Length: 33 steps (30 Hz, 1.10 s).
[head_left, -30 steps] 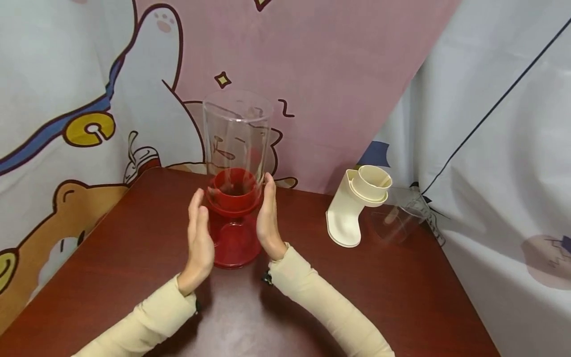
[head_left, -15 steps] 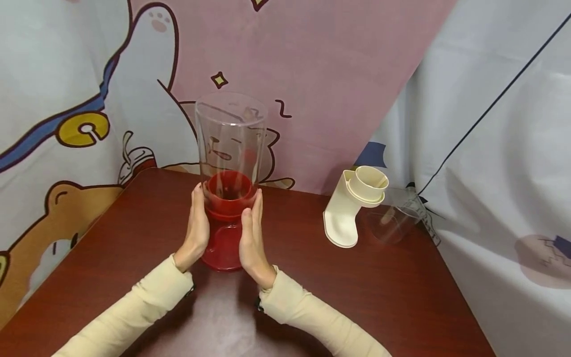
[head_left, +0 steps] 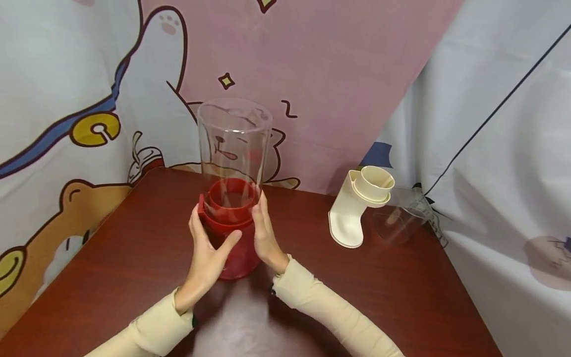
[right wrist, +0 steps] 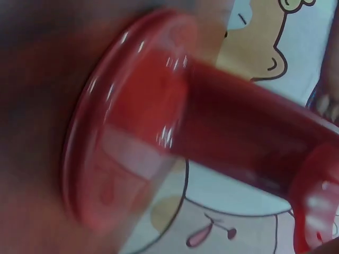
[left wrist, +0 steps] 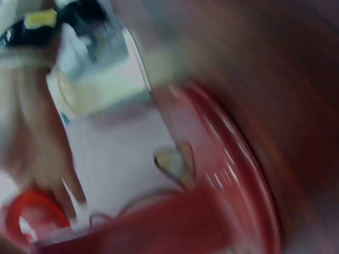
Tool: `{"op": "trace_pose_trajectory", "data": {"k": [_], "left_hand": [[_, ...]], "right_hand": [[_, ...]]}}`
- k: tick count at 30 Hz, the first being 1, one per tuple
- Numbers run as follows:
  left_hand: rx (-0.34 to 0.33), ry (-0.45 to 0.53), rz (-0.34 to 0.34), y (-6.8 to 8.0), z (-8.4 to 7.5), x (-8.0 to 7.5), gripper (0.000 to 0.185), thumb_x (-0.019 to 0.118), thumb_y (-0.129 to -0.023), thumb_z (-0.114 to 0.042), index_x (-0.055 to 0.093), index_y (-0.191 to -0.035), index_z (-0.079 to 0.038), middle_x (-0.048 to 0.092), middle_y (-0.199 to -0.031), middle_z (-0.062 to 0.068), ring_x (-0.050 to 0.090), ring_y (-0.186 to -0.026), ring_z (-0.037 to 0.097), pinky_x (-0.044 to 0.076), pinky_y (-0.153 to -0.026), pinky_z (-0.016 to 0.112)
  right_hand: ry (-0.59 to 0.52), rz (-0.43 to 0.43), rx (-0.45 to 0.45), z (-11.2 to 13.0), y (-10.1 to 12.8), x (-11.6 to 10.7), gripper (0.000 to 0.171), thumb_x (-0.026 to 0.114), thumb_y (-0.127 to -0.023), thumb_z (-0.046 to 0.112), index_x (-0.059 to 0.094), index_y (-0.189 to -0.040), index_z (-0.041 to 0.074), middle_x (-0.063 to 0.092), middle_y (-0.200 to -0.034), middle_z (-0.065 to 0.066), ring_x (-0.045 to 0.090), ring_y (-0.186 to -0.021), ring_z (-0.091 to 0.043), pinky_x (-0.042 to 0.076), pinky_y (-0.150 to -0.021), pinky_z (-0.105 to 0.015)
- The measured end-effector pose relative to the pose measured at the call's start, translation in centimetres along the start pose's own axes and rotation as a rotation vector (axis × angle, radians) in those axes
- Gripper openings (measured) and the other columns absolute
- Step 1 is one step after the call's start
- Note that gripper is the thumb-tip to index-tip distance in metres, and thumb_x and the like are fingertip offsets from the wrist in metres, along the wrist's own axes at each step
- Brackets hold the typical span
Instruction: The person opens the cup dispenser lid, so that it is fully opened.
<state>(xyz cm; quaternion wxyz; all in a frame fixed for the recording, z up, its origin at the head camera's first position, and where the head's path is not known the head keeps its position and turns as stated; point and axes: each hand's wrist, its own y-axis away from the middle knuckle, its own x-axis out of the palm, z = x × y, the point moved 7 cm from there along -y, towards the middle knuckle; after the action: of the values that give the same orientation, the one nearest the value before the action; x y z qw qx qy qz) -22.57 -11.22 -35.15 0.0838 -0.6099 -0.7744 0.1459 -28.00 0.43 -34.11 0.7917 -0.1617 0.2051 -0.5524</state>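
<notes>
A red stand (head_left: 241, 255) with a round foot holds up a tall clear cylinder (head_left: 234, 144). A red ring-like cup (head_left: 232, 206) shows through the cylinder's lower end. My left hand (head_left: 207, 263) grips the stand's left side, thumb across its front and fingers along the far left, below a small red tab (head_left: 201, 206). On the right, my right hand (head_left: 267, 240) holds the upper part of the stand, its thumb near the rim. The right wrist view shows the foot (right wrist: 106, 148) and stem (right wrist: 233, 127), blurred. In the left wrist view the foot's rim (left wrist: 228, 137) appears close up.
A cream bent spout-like piece (head_left: 348, 223) with a round collar stands to the right on the dark red-brown table (head_left: 303, 292). Beside it is a clear plastic cup-like piece (head_left: 397, 223). Cartoon-printed cloth (head_left: 330, 74) hangs behind the table.
Both hands have come onto the stand and it has turned, so its solid side and a tab now face differently. My left thumb has moved across the front. The cream piece stays put.
</notes>
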Motion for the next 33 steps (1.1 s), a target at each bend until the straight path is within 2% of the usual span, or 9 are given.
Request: {"op": "trace_pose_trajectory", "data": {"k": [5, 7, 9, 11, 16, 19, 24, 28, 33], "left_hand": [[0.009, -0.118, 0.156, -2.0, 1.5, -1.9, 0.104, 0.073, -0.073, -0.019, -0.003, -0.142, -0.032, 0.004, -0.148, -0.004, 0.010, -0.137, 0.020, 0.016, -0.108, 0.053], [0.021, -0.147, 0.228, -3.2, 2.4, -2.2, 0.109, 0.076, -0.070, -0.019, -0.006, -0.140, -0.037, 0.002, -0.149, -0.006, 0.007, -0.138, 0.021, 0.017, -0.106, 0.055], [0.044, -0.145, 0.301, -4.1, 3.3, -2.2, 0.114, 0.078, -0.067, -0.017, -0.007, -0.140, -0.038, 0.004, -0.149, -0.006, 0.011, -0.137, 0.021, 0.021, -0.105, 0.056], [0.074, -0.141, 0.342, -4.9, 4.1, -2.0, 0.119, 0.081, -0.063, -0.016, -0.007, -0.140, -0.036, 0.008, -0.149, -0.005, 0.017, -0.135, 0.020, 0.025, -0.103, 0.055], [0.132, -0.105, 0.350, -5.2, 5.3, -1.2, 0.121, 0.084, -0.058, -0.014, -0.003, -0.141, -0.027, 0.014, -0.145, -0.002, 0.028, -0.128, 0.020, 0.034, -0.099, 0.049], [0.166, -0.079, 0.353, -5.2, 5.4, -0.7, 0.115, 0.082, -0.060, -0.013, 0.002, -0.141, -0.024, 0.018, -0.142, -0.004, 0.032, -0.124, 0.019, 0.039, -0.096, 0.038], [0.234, -0.021, 0.391, -4.8, 5.0, -0.4, 0.107, 0.078, -0.063, -0.005, 0.005, -0.139, -0.017, 0.026, -0.138, 0.002, 0.039, -0.120, 0.028, 0.042, -0.091, 0.021], [0.232, -0.009, 0.432, -4.6, 4.9, -0.3, 0.103, 0.077, -0.065, -0.004, 0.005, -0.138, -0.018, 0.029, -0.136, 0.010, 0.041, -0.117, 0.032, 0.042, -0.090, 0.019], [0.172, 0.017, 0.452, -4.9, 5.2, 0.0, 0.102, 0.076, -0.066, -0.005, 0.006, -0.137, -0.024, 0.030, -0.136, 0.010, 0.043, -0.116, 0.025, 0.043, -0.090, 0.021]], "right_hand": [[-0.013, 0.048, -0.024, 1.6, -1.8, -1.9, 0.082, 0.035, -0.085, 0.064, 0.006, -0.144, 0.015, 0.014, -0.149, -0.004, 0.017, -0.137, -0.017, 0.017, -0.109, -0.049], [-0.030, 0.029, -0.085, 2.7, -3.4, -2.7, 0.091, 0.041, -0.079, 0.069, 0.008, -0.143, 0.013, 0.018, -0.148, -0.004, 0.017, -0.137, -0.017, 0.016, -0.110, -0.047], [-0.071, 0.020, -0.152, 3.7, -5.2, -3.0, 0.094, 0.044, -0.076, 0.070, 0.009, -0.142, 0.013, 0.021, -0.147, -0.007, 0.020, -0.136, -0.020, 0.017, -0.110, -0.044], [-0.122, 0.023, -0.216, 4.6, -7.0, -2.9, 0.095, 0.046, -0.074, 0.071, 0.010, -0.141, 0.013, 0.024, -0.146, -0.009, 0.024, -0.135, -0.023, 0.020, -0.110, -0.042], [-0.176, 0.035, -0.268, 5.3, -8.9, -1.8, 0.099, 0.044, -0.070, 0.074, 0.018, -0.139, 0.008, 0.034, -0.139, -0.020, 0.039, -0.125, -0.035, 0.029, -0.104, -0.049], [-0.204, 0.003, -0.298, 5.3, -8.6, -1.7, 0.098, 0.044, -0.070, 0.074, 0.024, -0.137, 0.004, 0.039, -0.132, -0.029, 0.045, -0.115, -0.044, 0.034, -0.098, -0.054], [-0.227, -0.044, -0.369, 6.1, -7.4, -1.5, 0.095, 0.050, -0.072, 0.070, 0.025, -0.136, 0.004, 0.040, -0.127, -0.033, 0.045, -0.114, -0.046, 0.035, -0.099, -0.049], [-0.221, -0.048, -0.401, 7.0, -6.9, -1.1, 0.099, 0.056, -0.070, 0.066, 0.024, -0.136, 0.000, 0.041, -0.128, -0.028, 0.045, -0.115, -0.042, 0.034, -0.101, -0.045], [-0.158, -0.028, -0.339, 6.8, -7.8, -1.3, 0.095, 0.054, -0.072, 0.066, 0.024, -0.134, 0.002, 0.041, -0.128, -0.024, 0.048, -0.116, -0.034, 0.036, -0.100, -0.045]]}}
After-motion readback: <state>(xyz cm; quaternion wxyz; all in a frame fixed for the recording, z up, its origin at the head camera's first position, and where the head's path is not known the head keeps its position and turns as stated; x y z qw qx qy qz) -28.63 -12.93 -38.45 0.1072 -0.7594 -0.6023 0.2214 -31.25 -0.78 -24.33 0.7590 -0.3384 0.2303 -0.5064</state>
